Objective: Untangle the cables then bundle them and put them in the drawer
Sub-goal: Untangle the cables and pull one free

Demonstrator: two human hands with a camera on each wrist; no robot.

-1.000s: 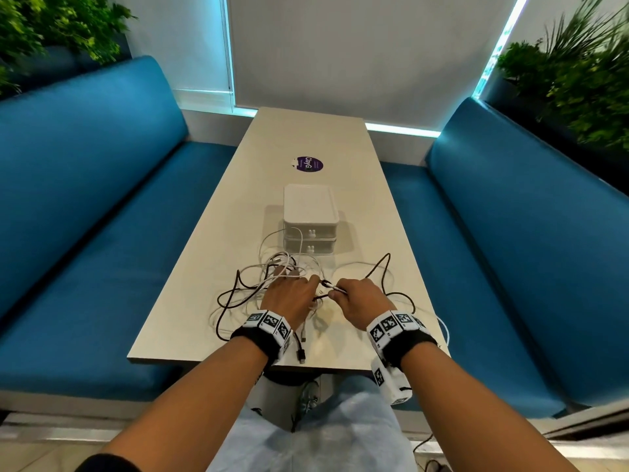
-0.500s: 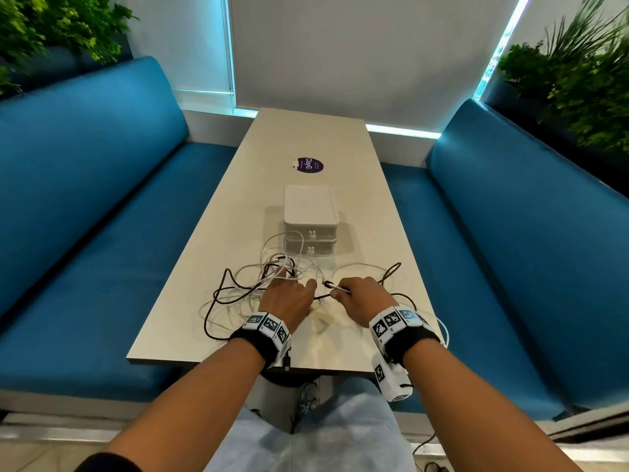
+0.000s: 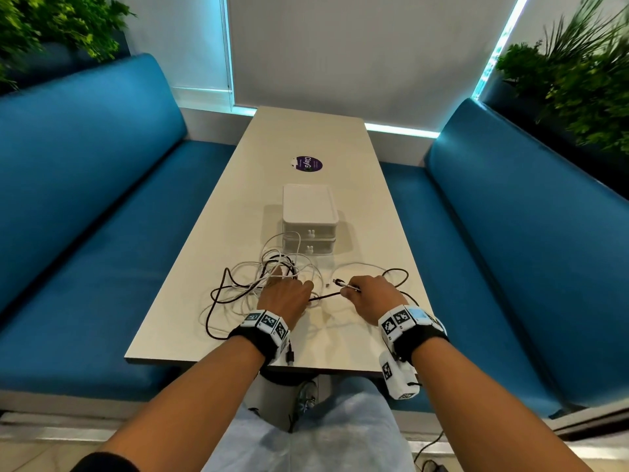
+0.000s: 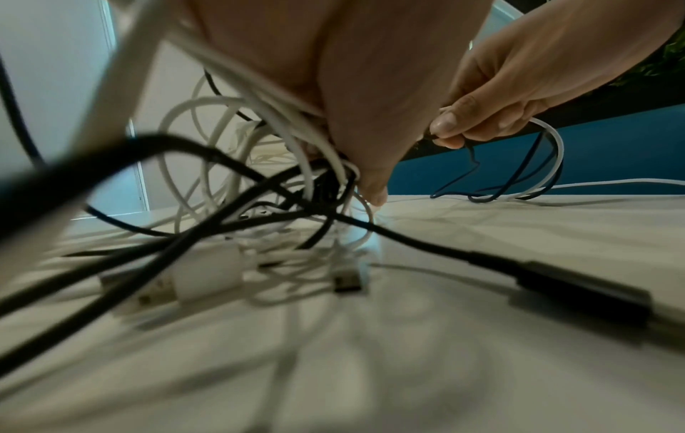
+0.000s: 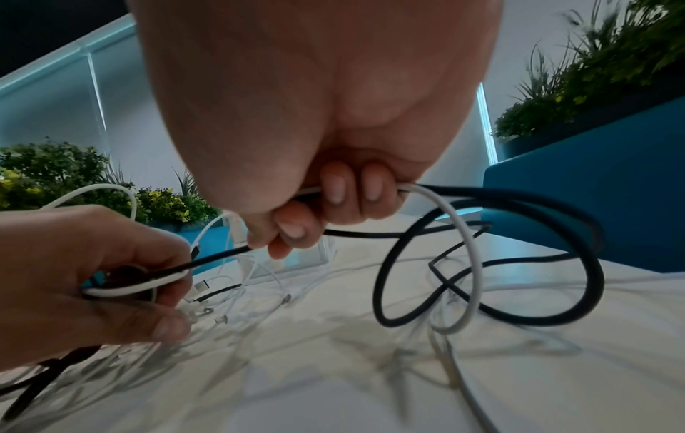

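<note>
A tangle of black and white cables (image 3: 269, 281) lies on the near part of the beige table (image 3: 340, 144). My left hand (image 3: 286, 296) grips a bunch of the tangled cables (image 4: 289, 164), its fingers curled round white and black strands (image 5: 141, 281). My right hand (image 3: 369, 294) pinches a black cable (image 5: 370, 234) and a white cable (image 5: 456, 228) together, to the right of the tangle. A black strand (image 3: 326, 296) stretches between the two hands. Loops of both cables (image 3: 394, 277) lie beyond the right hand. The white two-drawer box (image 3: 309, 223) stands just behind the cables, both drawers pushed in.
Blue bench seats (image 3: 85, 233) (image 3: 510, 240) flank the table. A purple round sticker (image 3: 308, 164) sits beyond the drawer box. Loose USB plugs (image 4: 344, 282) lie on the table by my left hand. Plants (image 3: 578, 63) stand behind the benches.
Both hands have moved apart, the right hand drawing its cables to the right; the black strand between them is longer, and the black loop at the left has shifted.
</note>
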